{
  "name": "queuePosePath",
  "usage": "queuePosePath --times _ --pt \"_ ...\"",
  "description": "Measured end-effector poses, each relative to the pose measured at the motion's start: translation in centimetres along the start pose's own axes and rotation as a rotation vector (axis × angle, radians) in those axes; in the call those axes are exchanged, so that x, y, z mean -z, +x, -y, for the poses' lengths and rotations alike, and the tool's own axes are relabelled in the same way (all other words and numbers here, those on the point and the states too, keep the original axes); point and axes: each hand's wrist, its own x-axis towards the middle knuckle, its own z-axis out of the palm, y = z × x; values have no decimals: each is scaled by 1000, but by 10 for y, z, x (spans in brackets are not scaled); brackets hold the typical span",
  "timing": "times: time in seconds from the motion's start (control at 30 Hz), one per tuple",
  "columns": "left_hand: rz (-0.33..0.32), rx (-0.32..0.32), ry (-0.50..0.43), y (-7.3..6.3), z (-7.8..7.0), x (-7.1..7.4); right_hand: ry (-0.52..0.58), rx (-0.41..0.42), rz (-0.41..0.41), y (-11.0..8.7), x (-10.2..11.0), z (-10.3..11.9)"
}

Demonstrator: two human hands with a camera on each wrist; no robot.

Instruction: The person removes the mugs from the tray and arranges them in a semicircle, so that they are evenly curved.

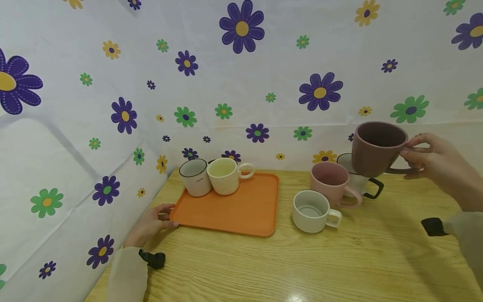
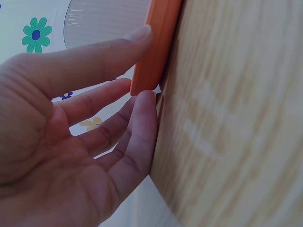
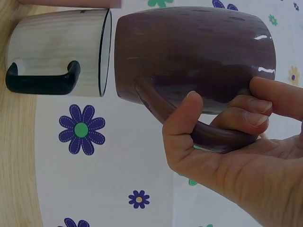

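Note:
A dark brown mug is held upright in the air by my right hand. In the right wrist view, fingers curl through and around its handle. Below it stands a white mug with a black handle, partly hidden behind a pink mug. A low cream cup sits in front of the pink one. My left hand holds the near left corner of an orange tray, with the thumb on its edge. On the tray are a black-rimmed white mug and a pale yellow mug.
A wooden table carries the tray and the cups. White cloth with printed flowers stands as a wall behind and along the left side.

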Motion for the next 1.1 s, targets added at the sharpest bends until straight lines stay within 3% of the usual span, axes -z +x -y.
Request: queuePosePath --times 0.17,0.4,0.67,0.83,0.9,1.1 --pt "1 1 3 1 1 0 -11 -23 -51 -2 7 -5" --pt "4 7 -8 1 1 1 181 22 -91 -8 11 -11" --pt "5 -1 -2 0 2 1 230 25 -180 -2 21 -40" --pt "0 -1 -7 1 2 0 255 20 -189 -1 26 -54" --pt "-1 -2 -9 1 2 0 275 17 -196 7 36 -80" --pt "-1 1 -6 0 2 0 284 50 -209 42 80 -188"
